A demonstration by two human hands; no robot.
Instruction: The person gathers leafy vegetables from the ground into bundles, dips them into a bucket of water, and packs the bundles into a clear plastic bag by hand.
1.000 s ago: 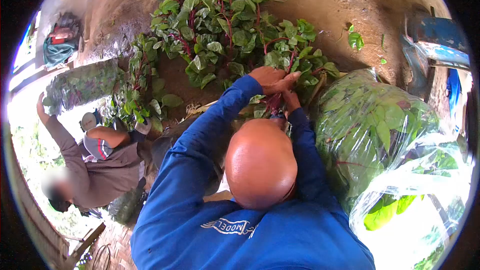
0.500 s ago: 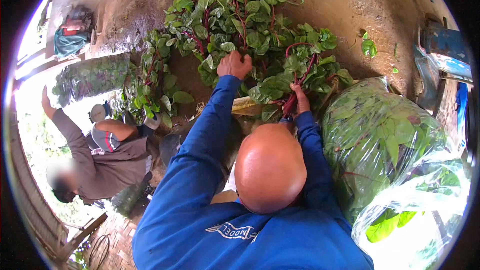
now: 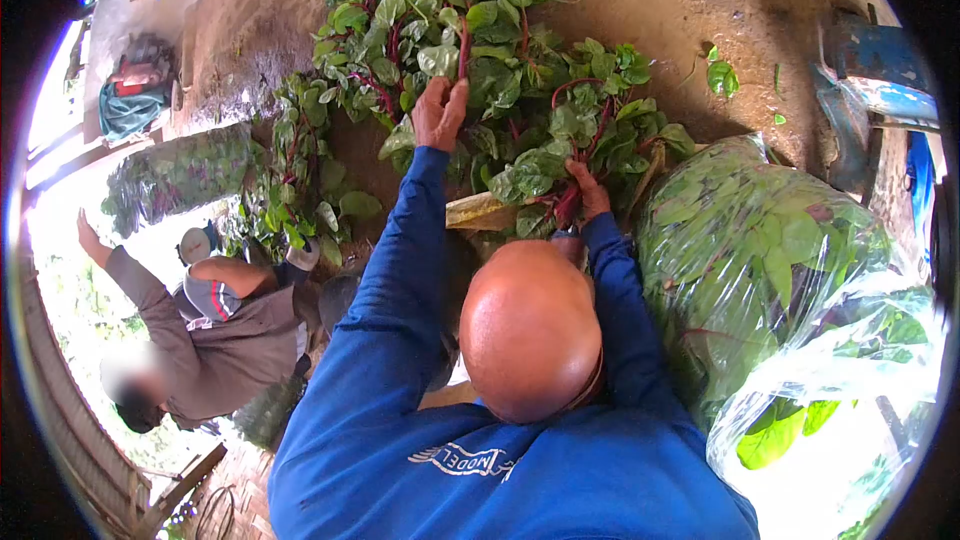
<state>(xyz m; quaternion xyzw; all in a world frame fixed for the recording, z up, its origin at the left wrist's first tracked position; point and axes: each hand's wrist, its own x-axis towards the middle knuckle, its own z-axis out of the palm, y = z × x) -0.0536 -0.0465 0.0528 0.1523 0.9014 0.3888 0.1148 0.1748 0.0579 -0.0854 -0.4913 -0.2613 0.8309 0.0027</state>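
Observation:
A large heap of red-stemmed Malabar spinach (image 3: 490, 10) lies on the floor ahead of me. My left hand (image 3: 440, 114) reaches to the heap's near side, thumb and fingers pinched on a thick purple-red spinach stem (image 3: 463, 48). Lower and to the right, my right hand (image 3: 590, 190) is closed around the gathered stems of a spinach bunch (image 3: 606, 125), whose leaves fan out away from me. The cut ends of that bunch show dark red beside the fingers. Under the bunch is a pale yellowish strip (image 3: 485, 211), partly covered.
A clear plastic bag of leaves (image 3: 770, 260) bulges at my right. On the left sits a co-worker (image 3: 230, 350), one arm raised near a wrapped bundle of greens (image 3: 180, 175). A smaller spinach pile (image 3: 300, 150) lies between us. Loose leaves (image 3: 722, 75) dot the floor.
My left hand has moved a little left and farther into the heap, and a thick stem now shows at its fingers. The right hand keeps its hold on the bunch.

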